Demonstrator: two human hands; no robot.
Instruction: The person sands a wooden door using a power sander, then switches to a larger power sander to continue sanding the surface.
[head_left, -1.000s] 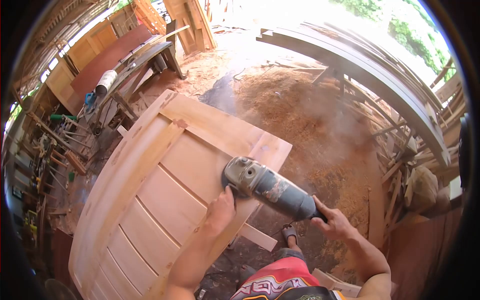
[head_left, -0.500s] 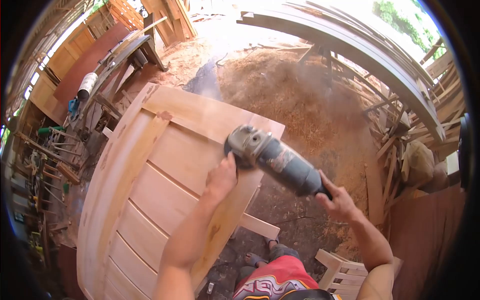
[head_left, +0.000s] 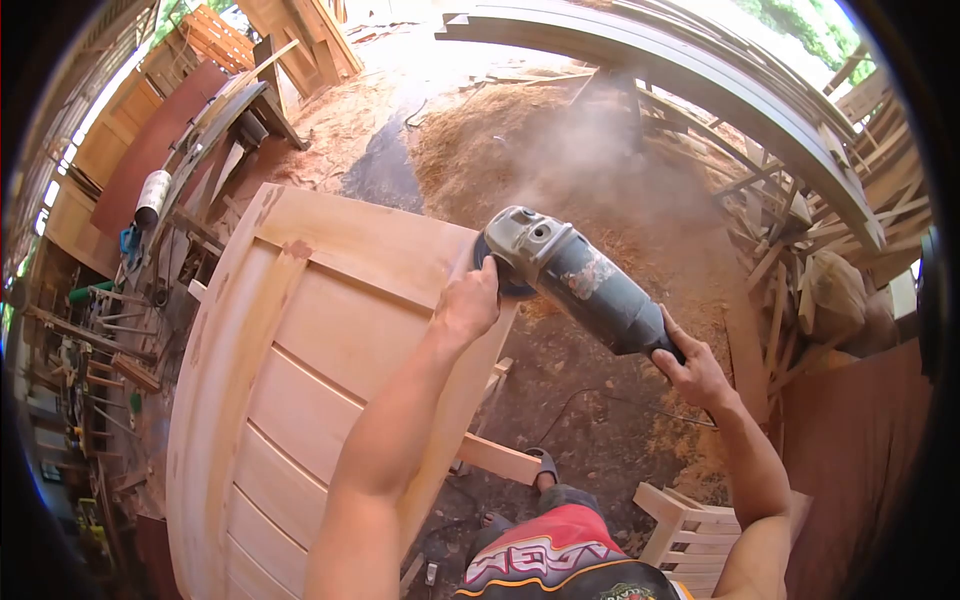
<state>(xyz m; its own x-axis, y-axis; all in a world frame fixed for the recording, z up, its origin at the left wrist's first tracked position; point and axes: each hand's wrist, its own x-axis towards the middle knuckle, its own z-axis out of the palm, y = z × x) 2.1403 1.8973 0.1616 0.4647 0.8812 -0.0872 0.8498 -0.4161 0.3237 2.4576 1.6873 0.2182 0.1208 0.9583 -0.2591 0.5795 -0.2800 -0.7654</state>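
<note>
An angle grinder [head_left: 585,285] with a dark round disc [head_left: 515,283] is held in both hands over the upper right corner of a pale wooden panel door [head_left: 318,318]. My left hand [head_left: 468,303] is closed at the front of the tool, close beside the disc; the grip inside its fingers is hidden. Around the rear handle wraps my right hand [head_left: 697,372], out past the door's right edge. The disc overlaps that edge in this view. Grooved boards fill the door's middle, and brown patches mark its frame.
Dust [head_left: 590,140] drifts beyond the grinder over sawdust-covered ground. A long beam [head_left: 680,65] and stacked lumber lie at the upper right. A slatted wooden piece [head_left: 690,530] stands by my right side. Tools and clamps crowd the left, and a cord [head_left: 620,398] trails across the floor.
The grinder and both hands have shifted right and slightly up in view, the disc now at the door's right edge. The dust cloud looks paler. Both hands keep their grip.
</note>
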